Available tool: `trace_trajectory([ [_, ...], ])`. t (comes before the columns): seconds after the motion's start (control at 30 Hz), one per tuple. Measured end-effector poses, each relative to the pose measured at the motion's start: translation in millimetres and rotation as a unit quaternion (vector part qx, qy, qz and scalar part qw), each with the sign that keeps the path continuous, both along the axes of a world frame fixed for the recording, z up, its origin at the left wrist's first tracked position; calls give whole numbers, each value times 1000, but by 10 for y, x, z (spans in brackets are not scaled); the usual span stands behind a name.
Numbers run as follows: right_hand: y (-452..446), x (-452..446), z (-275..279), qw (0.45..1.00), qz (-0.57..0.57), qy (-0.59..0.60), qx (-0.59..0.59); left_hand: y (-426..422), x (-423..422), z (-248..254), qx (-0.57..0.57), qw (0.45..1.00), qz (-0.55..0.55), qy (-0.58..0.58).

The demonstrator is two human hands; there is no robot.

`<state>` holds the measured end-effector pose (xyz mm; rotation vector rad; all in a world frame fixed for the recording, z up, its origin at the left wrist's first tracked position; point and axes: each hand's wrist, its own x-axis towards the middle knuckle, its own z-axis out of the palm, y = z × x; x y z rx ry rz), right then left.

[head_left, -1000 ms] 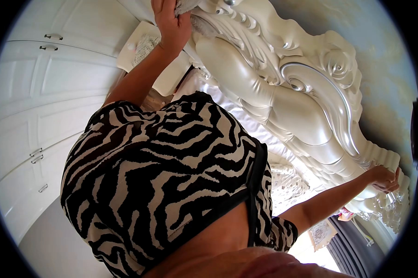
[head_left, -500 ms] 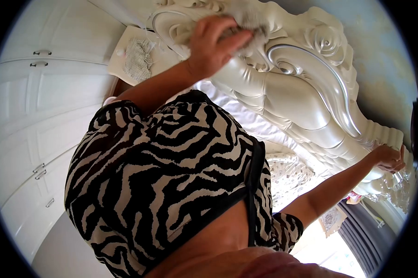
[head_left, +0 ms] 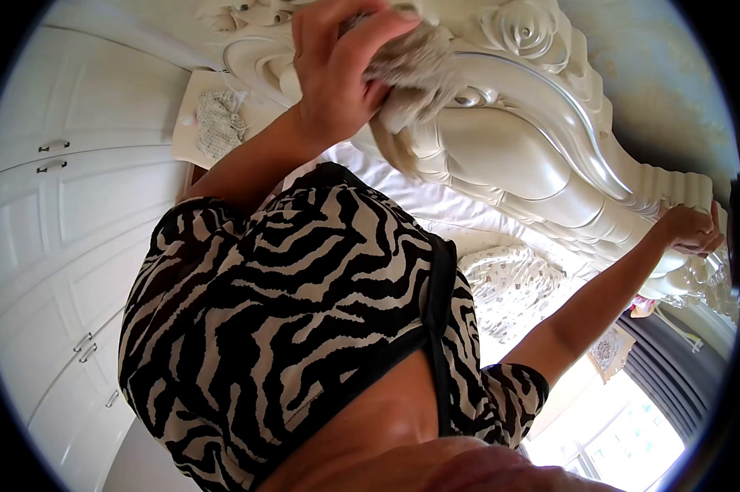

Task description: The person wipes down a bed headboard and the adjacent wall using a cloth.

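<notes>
My left hand (head_left: 333, 82) is closed around a bunched, fluffy grey-beige cloth (head_left: 415, 78), part of which hangs below the fingers. It is held close to the carved, tufted cream headboard (head_left: 501, 152); whether the cloth touches it I cannot tell. At the far right, the curled fingers of my right hand (head_left: 694, 230) hold the fluted end of the headboard, its grip partly hidden. White bedding (head_left: 460, 201) lies between the headboard and my torso in a zebra-print top.
White wardrobe doors (head_left: 75, 221) with small handles line the left. A bedside table (head_left: 181, 123) carries a knitted-looking cloth (head_left: 219, 123). A patterned pillow (head_left: 513, 283) lies on the bed. Grey curtains (head_left: 661, 381) and a bright window (head_left: 624, 439) are at lower right.
My left hand has shifted left and up in view with the cloth, which now shows more clearly. The view has shifted slightly. My right hand stays at the headboard's end.
</notes>
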<state>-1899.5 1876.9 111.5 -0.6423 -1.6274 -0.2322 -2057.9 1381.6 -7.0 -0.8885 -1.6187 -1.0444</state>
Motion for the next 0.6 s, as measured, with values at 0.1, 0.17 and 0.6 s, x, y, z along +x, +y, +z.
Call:
trace_trajectory([
  [0.1, 161, 24, -17, 1000, 6, -26, 4, 72, -80, -12, -167, 983, 71, 27],
  [0.17, 196, 72, -33, 1000, 4, -21, -4, 179, -21, -157, -126, 987, 80, 57],
  [0.6, -410, -16, 83, 995, -10, -21, -93, -306, 423, -354, -77, 774, -337, -531],
])
